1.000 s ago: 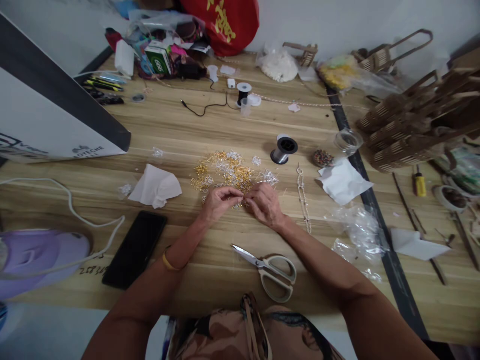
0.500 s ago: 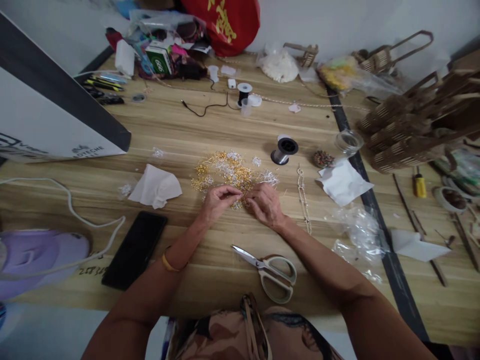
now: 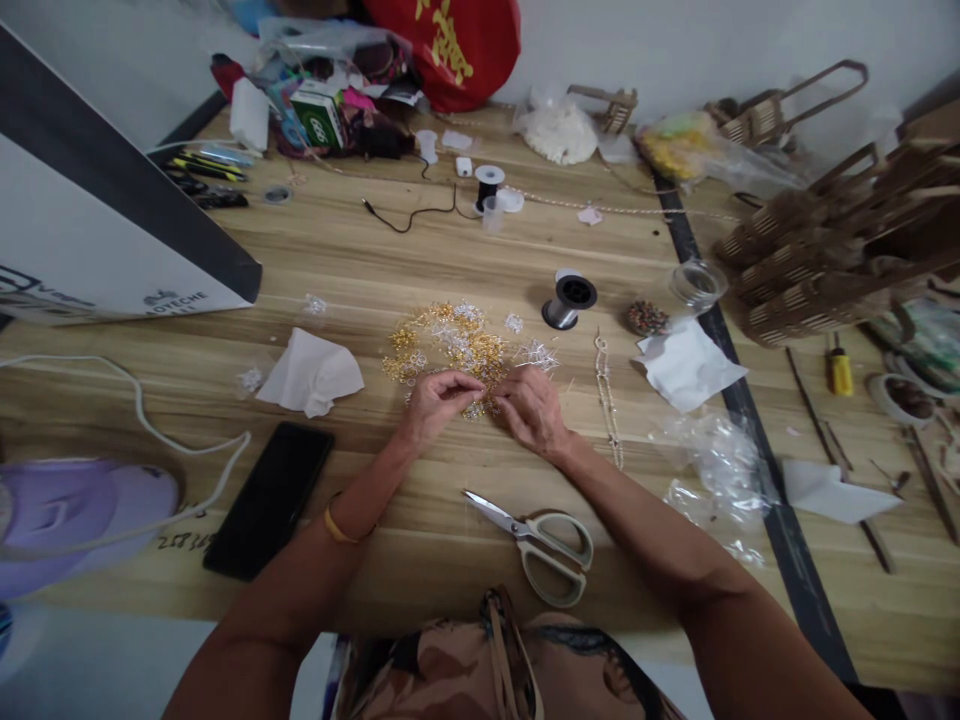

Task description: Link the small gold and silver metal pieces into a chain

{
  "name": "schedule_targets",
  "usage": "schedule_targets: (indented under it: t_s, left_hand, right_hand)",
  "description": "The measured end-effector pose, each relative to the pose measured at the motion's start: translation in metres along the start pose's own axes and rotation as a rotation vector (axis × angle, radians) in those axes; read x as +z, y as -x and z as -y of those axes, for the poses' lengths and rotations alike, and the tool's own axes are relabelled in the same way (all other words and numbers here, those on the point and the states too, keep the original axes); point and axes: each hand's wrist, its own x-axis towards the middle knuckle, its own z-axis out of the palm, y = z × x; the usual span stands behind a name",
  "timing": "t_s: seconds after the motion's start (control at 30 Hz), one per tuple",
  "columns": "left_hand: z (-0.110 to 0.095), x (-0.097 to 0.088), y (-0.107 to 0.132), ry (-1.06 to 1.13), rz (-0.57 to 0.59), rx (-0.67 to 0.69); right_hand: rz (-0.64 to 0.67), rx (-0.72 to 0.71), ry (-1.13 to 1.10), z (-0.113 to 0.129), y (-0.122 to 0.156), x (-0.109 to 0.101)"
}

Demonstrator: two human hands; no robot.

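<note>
My left hand (image 3: 444, 402) and my right hand (image 3: 531, 408) meet fingertip to fingertip at the near edge of a pile of small gold and silver jewelry findings (image 3: 450, 335). Both are closed in a pinch; whatever sits between the fingers is too small to make out. Silver pins (image 3: 537, 354) lie just beyond my right hand. To its right a thin beaded chain (image 3: 607, 405) is laid out on the table. Scissors with pale handles (image 3: 536, 545) rest below my hands, blades pointing up and left. A wire spool (image 3: 570, 301) stands beyond my right hand.
A black phone (image 3: 268, 500) and a white paper (image 3: 310, 372) lie to the left. On the right are a bead cluster (image 3: 646, 318), a clear jar (image 3: 697, 287), another paper (image 3: 690, 364) and plastic bags (image 3: 720, 470). Brown woven baskets (image 3: 817, 240) stand at the far right.
</note>
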Motion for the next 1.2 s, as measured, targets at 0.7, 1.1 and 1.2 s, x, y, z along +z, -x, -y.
schedule_targets:
  t_s: [0.7,1.1,1.2]
  left_hand:
    - [-0.0001,-0.0010,0.0006,-0.020,0.081,0.014]
    - [-0.0016,-0.0002,0.0006,0.001,0.090,0.011]
    - [-0.0024,0.0001,0.0008,0.008,0.087,0.003]
  right_hand:
    - [0.047,0.042,-0.003,-0.0009,0.0014,0.0013]
    - [0.051,0.036,-0.001,0.0006,0.0000,0.0008]
    - [0.059,0.043,-0.004,0.0006,0.0005,0.0009]
